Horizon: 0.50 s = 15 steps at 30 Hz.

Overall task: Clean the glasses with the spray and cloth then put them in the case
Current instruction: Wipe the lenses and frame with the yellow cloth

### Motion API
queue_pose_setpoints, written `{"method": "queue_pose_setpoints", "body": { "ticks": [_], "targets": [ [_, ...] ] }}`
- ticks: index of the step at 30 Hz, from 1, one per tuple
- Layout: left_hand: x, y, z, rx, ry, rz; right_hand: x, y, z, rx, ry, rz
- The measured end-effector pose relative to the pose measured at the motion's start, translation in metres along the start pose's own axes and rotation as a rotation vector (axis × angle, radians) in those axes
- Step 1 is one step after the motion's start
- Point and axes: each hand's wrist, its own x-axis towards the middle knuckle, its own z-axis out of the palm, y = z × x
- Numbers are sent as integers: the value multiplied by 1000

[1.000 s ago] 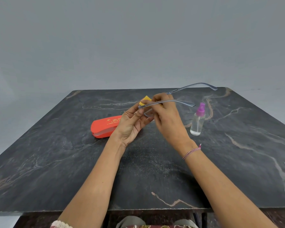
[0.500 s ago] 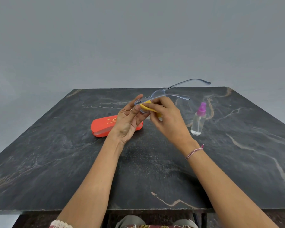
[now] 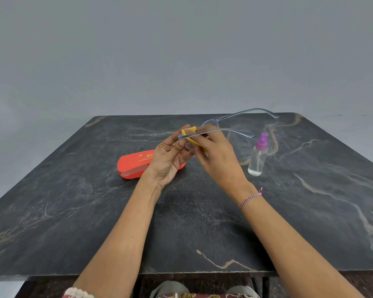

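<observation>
Both hands are up over the middle of the dark marble table, working on the glasses together. The left hand is palm-up-ish, fingers loosely curled, with its fingertips holding the near corner of the clear frame where the arm hinges. The right hand is pinching the yellow cloth against one lens, thumb and fingers closed on it, so the cloth is sandwiched right between the two hands. You only see a folded bit of it poking out above the fingers.

The glasses are held in the air, not resting on anything. Both arms are unfolded and stick out past the right hand, one just above its knuckles and the other further back.

The orange case lies on the table directly behind the left hand, partly hidden by it (looks slightly open along the near edge, but hard to be sure). The spray bottle with the purple top stands upright just to the outside of the right hand, not touching it. There's a red-and-white thread bracelet on the right wrist.
</observation>
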Motion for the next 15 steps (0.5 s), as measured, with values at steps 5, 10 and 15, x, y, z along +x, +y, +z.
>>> {"method": "queue_pose_setpoints", "body": {
  "ticks": [5, 10, 15],
  "targets": [
    [-1, -1, 0, 13, -14, 7, 1, 2, -1, -9, 22, -30],
    [0, -3, 0, 49, -24, -11, 1, 8, -1, -51, 41, 35],
    [-1, -2, -1, 28, 5, -7, 0, 3, -2, 14, -11, -19]
  ]
}}
